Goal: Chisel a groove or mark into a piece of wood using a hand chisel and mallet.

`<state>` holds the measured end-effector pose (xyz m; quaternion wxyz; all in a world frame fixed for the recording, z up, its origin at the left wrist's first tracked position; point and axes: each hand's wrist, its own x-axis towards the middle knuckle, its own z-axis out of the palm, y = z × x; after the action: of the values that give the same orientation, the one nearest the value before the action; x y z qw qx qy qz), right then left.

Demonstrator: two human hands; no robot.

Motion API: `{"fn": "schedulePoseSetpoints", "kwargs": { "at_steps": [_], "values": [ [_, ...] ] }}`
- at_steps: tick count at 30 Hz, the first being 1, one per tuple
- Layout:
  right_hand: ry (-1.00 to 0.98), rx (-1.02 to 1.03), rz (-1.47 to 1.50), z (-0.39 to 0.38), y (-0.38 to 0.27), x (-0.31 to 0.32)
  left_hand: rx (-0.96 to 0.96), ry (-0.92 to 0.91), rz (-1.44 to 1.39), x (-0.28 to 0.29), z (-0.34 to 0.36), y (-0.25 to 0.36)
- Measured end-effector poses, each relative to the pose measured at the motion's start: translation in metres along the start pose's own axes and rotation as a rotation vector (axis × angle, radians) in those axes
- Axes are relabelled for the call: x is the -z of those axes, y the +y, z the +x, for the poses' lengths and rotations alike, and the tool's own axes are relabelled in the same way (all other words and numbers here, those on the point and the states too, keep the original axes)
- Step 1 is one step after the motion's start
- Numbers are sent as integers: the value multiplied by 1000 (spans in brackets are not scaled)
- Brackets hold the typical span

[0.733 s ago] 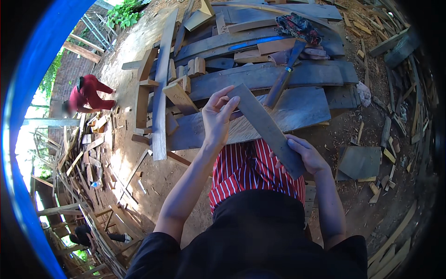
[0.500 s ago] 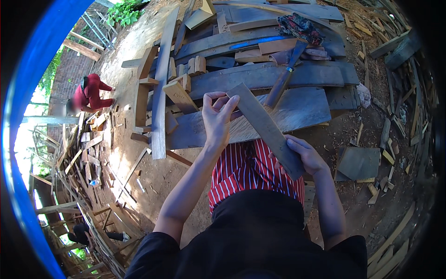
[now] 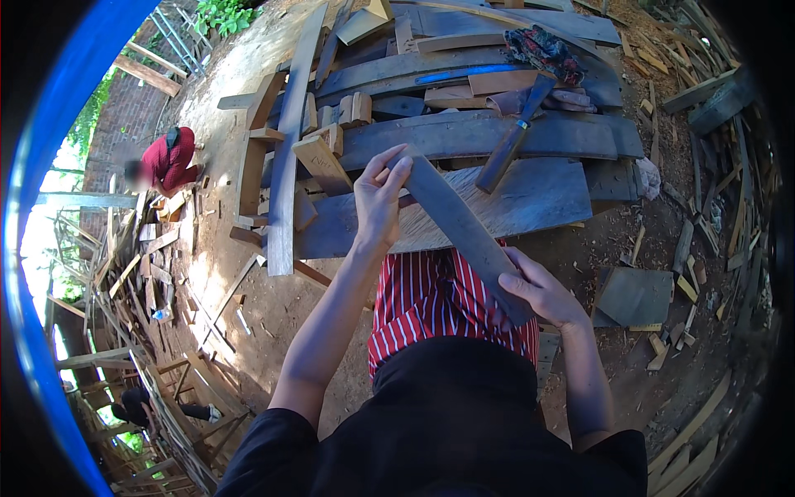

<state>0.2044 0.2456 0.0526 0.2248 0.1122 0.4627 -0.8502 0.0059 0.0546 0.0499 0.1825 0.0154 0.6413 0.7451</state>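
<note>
Green leaves [image 3: 225,15], brick wall [image 3: 137,112] and 1 person in red [image 3: 172,157], left

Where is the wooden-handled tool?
In the head view, the tool lies right of centre on the boards, beyond the held plank, its far end by the dark cloth.

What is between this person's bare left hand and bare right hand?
A dark, narrow, flat wooden board slants across, as the head view shows: left hand at its upper end, right hand near its lower.
</note>
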Motion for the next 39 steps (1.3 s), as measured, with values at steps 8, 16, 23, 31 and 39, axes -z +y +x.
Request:
{"fn": "schedulePoseSetpoints", "kwargs": {
  "at_steps": [8,16,23,31,39],
  "values": [
    [116,113,-104,9,-2,-30,69,117,-232,14,-1,-13],
    [222,67,66,48,31,-36,129,66,-246,20,-20,-24],
    [144,-39,450,52,32,-56,380,-276,-108,9,-69,-37],
    [24,-151,97,46,41,-64,461,-213,-167,4,-71,-31],
    [-8,-100,120,42,39,-68,490,-260,-487,8,-73,-31]
  ]
}}
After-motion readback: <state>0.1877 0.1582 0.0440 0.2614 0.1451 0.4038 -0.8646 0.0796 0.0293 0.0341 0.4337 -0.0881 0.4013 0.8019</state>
